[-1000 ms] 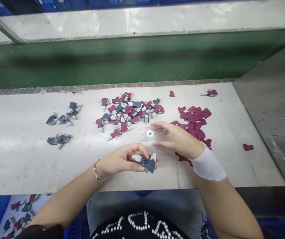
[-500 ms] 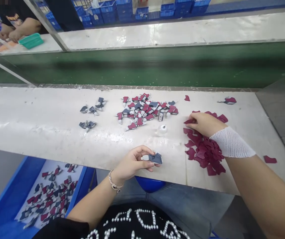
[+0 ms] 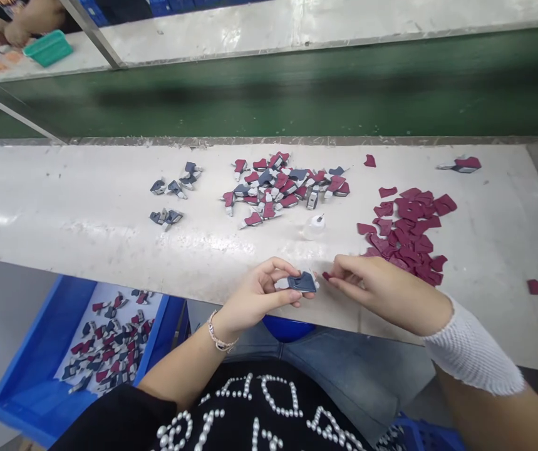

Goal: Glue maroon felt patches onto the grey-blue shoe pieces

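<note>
So you're sat at a long white workbench (image 3: 85, 207) with a green conveyor belt (image 3: 297, 94) running behind it, and down by your left knee there's a blue bin (image 3: 24, 376) that already has a decent layer of finished maroon-and-grey pieces in it. Up on the bench, the middle heap of joined red-and-grey parts (image 3: 285, 185) looks done as far as I can tell, and to its left sit two little clusters of bare grey parts (image 3: 172, 200), so not many of those left. The pile of maroon patches (image 3: 407, 232) on your right is still pretty big, plus a few strays near the edges. There's a small clear bottle (image 3: 315, 224) just in front of the middle heap, can't tell what's in it. Your left hand (image 3: 259, 297) is pinched shut around a dark grey part (image 3: 300, 282) right at the bench's front edge, and your right hand (image 3: 381, 288) has a single maroon patch (image 3: 326, 275) nipped between its fingertips, just beside that grey part, not stuck on yet.
</note>
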Available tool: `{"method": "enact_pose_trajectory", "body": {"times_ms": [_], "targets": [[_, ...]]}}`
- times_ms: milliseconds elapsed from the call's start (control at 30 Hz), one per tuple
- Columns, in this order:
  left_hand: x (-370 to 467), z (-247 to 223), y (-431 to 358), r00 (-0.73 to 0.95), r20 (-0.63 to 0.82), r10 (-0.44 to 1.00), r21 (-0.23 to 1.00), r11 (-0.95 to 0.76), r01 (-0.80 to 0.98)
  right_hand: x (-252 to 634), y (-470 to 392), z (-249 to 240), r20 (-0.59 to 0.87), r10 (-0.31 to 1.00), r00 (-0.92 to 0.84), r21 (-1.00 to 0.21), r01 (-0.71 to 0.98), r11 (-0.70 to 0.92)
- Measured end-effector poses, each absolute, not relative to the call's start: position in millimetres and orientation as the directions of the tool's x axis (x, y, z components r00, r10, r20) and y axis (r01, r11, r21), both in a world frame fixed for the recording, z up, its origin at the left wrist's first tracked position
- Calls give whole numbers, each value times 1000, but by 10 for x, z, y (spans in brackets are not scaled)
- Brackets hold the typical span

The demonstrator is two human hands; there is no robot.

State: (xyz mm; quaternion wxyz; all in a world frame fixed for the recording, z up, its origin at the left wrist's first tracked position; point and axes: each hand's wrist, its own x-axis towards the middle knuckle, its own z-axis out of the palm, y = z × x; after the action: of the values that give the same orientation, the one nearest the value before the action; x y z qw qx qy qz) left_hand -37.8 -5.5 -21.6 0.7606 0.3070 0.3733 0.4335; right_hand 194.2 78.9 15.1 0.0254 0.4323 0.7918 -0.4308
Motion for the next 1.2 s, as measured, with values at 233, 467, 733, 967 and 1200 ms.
{"method": "enact_pose_trajectory", "body": {"times_ms": [233, 467, 733, 967, 1200], "targets": [[-346, -189, -64, 289, -265, 920, 808, 375, -454, 1969, 713, 20, -389, 707, -591, -797, 601, 63], [-267, -339, 14, 4, -317, 948, 914, 307, -263, 1978, 585, 147, -347, 795, -497, -887, 449, -106], [-71, -335, 21, 19, -307, 952, 902, 297, -314, 1737, 585, 139, -376, 792, -481, -920, 297, -256], [-56, -377, -36, -37, -233, 972, 951, 220, -218, 1687, 597, 24, -401, 809, -431, -914, 255, -317], [-63, -393, -67, -57, -179, 982, 978, 172, -115, 1675, 598, 27, -411, 818, -403, -905, 287, -314]]}}
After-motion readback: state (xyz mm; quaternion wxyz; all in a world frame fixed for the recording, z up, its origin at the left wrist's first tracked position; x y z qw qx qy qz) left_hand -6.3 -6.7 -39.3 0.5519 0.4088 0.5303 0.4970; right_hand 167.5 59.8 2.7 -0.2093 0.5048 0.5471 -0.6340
